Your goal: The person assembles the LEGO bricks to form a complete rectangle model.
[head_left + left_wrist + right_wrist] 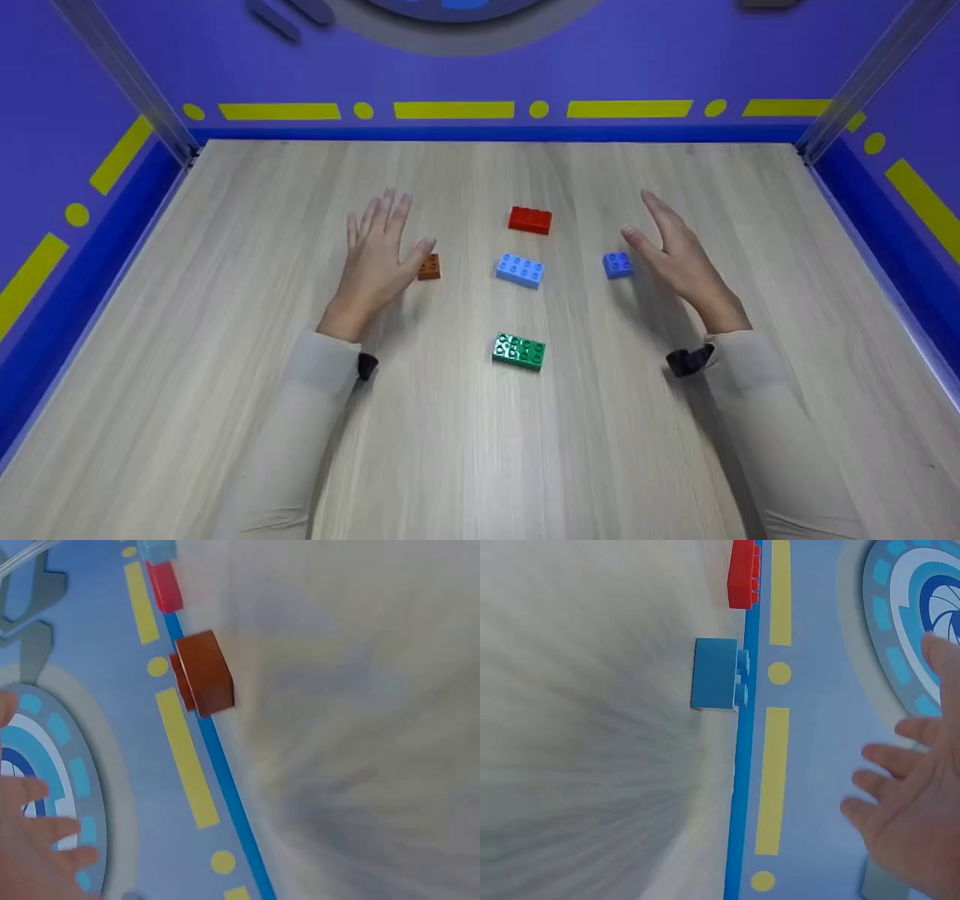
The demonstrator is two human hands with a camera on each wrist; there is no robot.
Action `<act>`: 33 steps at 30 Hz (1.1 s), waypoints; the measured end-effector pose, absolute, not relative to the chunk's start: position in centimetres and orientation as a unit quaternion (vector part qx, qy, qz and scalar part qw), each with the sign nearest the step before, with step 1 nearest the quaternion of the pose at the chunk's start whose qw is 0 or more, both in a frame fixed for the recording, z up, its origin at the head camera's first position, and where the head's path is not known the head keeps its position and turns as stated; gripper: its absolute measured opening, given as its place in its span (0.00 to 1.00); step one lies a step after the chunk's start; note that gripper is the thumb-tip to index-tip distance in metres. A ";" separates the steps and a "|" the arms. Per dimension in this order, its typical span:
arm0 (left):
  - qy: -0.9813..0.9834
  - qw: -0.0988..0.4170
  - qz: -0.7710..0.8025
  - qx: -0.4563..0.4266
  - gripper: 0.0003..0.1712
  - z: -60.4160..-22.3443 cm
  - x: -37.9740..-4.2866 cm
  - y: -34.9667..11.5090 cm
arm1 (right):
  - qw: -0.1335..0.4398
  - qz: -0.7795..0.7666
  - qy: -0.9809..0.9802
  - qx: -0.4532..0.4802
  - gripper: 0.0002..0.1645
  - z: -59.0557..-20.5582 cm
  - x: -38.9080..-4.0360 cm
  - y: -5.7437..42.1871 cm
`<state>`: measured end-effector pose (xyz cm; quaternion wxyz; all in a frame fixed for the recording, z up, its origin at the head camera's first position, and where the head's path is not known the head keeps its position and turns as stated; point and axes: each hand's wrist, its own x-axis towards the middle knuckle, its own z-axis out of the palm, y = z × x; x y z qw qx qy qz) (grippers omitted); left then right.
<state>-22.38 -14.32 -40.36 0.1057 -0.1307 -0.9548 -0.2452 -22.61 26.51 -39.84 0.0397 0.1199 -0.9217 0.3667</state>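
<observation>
Fingers spread, my left hand (376, 259) hovers by a brown toy brick (430, 268), its thumb covering part of the brick in the head view. The brown brick (206, 673) shows whole in the left wrist view. My right hand (684, 262) is held above the table just right of a small blue brick (617, 265), thumb and fingers apart and holding nothing. Between the hands lie a red brick (530, 220) farthest back, a light blue brick (520, 271) in the middle and a green brick (518, 352) nearest me.
The bricks lie on a pale wood-grain table (600, 450). Blue-purple panels with yellow dashes and dots stand along its back (465, 75) and both sides. A dark band (688, 361) sits at the right wrist, and another (367, 366) at the left.
</observation>
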 end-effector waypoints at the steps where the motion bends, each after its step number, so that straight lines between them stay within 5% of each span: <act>1: -0.951 0.087 -0.264 -0.139 0.43 -40.3 -22.3 -14.3 | 0.031 0.372 -0.919 0.126 0.43 -39.8 -22.7 26.4; 11: -0.880 -0.030 -0.430 -0.199 0.37 -40.8 -21.3 -13.5 | -0.046 0.422 -0.887 0.183 0.39 -39.9 -23.6 25.4; 33: -0.830 -0.212 -0.426 -0.292 0.35 -41.8 -20.1 -9.4 | -0.164 0.371 -0.891 0.205 0.31 -40.9 -25.0 20.3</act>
